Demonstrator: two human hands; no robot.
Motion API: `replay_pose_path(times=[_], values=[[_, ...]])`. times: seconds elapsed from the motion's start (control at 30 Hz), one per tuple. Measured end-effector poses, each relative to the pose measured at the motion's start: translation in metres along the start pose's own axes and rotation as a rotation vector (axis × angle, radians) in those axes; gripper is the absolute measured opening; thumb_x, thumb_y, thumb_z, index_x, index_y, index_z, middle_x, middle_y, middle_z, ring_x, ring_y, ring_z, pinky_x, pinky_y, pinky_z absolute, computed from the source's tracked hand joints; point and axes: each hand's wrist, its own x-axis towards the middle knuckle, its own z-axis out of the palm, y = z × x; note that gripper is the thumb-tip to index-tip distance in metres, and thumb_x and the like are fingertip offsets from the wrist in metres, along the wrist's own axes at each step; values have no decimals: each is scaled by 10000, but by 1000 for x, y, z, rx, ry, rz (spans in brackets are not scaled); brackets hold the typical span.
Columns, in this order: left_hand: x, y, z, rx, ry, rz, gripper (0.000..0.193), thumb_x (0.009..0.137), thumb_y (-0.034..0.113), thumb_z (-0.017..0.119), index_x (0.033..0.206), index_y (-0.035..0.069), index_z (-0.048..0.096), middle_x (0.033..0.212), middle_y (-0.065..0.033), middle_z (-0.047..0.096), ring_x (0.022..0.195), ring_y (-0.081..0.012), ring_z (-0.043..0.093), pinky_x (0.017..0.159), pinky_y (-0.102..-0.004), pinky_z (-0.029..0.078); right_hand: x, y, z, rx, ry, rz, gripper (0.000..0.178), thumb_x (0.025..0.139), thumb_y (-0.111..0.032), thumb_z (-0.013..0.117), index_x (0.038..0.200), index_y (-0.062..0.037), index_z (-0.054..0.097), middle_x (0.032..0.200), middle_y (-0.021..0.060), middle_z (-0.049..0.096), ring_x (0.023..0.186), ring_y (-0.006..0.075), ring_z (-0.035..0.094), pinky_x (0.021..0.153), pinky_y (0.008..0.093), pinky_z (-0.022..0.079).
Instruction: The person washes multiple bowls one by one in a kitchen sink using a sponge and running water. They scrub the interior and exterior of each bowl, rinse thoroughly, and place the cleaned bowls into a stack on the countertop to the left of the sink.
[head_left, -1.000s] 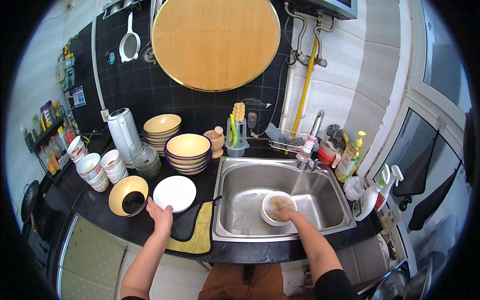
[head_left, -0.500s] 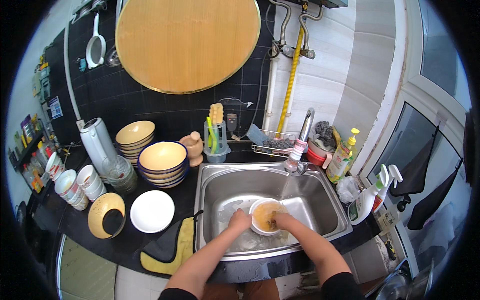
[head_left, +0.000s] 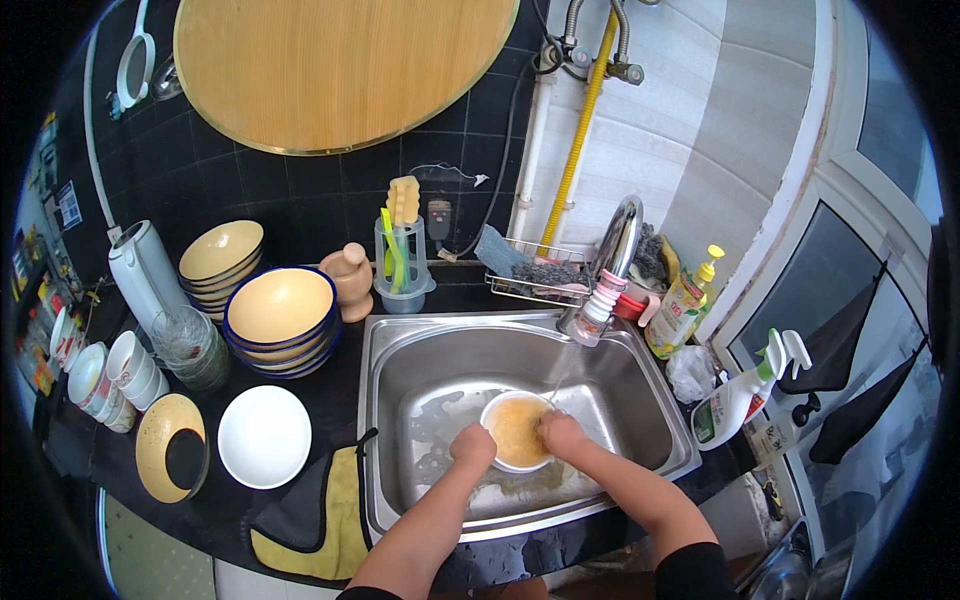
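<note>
Low in the steel sink (head_left: 375, 400), a white bowl (head_left: 516, 469) holds cloudy yellow-orange liquid (head_left: 515, 425). My left hand (head_left: 473, 446) is closed on the bowl's left rim. At its right side, my right hand (head_left: 560, 432) has its fingers curled over the rim and partly into the liquid. Something dark shows at those fingertips, too small to make out. Above and behind the bowl stands the chrome faucet (head_left: 622, 240) with a white and pink nozzle (head_left: 597, 310). A thin stream of water falls from it near my right hand.
Left of the sink are a yellow-and-black cloth (head_left: 345, 510), a white plate (head_left: 264, 437), a speckled yellow bowl (head_left: 155, 440) and stacked blue-rimmed bowls (head_left: 282, 310). A wire rack (head_left: 530, 285) sits behind. Soap (head_left: 680, 310) and spray bottles (head_left: 728, 405) line the right.
The view has shifted, so the counter things sit farther left. My right hand has drawn back from inside the bowl toward its right rim. The left hand stays on the left rim.
</note>
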Motion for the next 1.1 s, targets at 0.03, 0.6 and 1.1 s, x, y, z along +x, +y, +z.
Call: replay_pose_path(times=[0.03, 0.6, 1.1], values=[[0, 0, -1, 4, -11, 4, 235, 778, 183, 480, 930, 38, 585, 935, -166, 594, 886, -307, 574, 731, -398, 462, 7, 5, -2, -37, 107, 24, 188, 691, -183, 555, 825, -51, 559, 843, 132, 548, 815, 272, 534, 698, 375, 456], [4, -3, 7, -5, 67, 43, 188, 706, 143, 530, 809, 18, 626, 853, -194, 603, 824, -323, 587, 723, -396, 464, 57, -16, -25, 209, 406, 88, 125, 642, -42, 523, 768, -41, 516, 916, 139, 493, 866, 301, 480, 747, 358, 430], [0, 1, 1, 7, 49, 17, 162, 689, 106, 528, 784, 31, 636, 834, -187, 609, 808, -322, 594, 696, -387, 477, 51, -6, -20, 84, 291, 227, 126, 664, -56, 508, 760, -57, 589, 917, 128, 523, 863, 286, 527, 704, 357, 473]])
